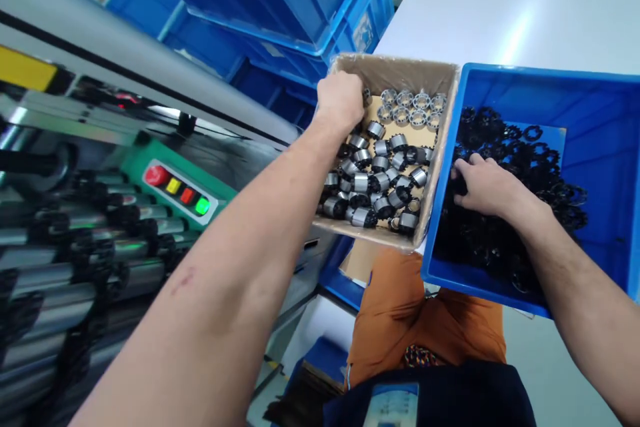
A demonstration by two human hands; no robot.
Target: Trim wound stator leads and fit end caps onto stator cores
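Inside the box (400, 65), the left hand (342, 97) is at the metal parts (362, 182), while well apart the right hand (483, 183) dips among black rings (533, 163) in the bin (607, 113), seemingly set alongside for easy reach, though fingertips hidden, neither grip can be told.

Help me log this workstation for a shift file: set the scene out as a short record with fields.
Left hand: at the far left corner of the cardboard box; fingers hidden
Right hand: in the blue bin, fingers among black parts; grip unclear
Box contents: metal rings grouped at the far side; metal-and-black cylinders loose nearer the person
Bin contents: black parts, heaped
Control panel: left of the box; red, yellow, orange and lit green buttons
Surface beyond: white table
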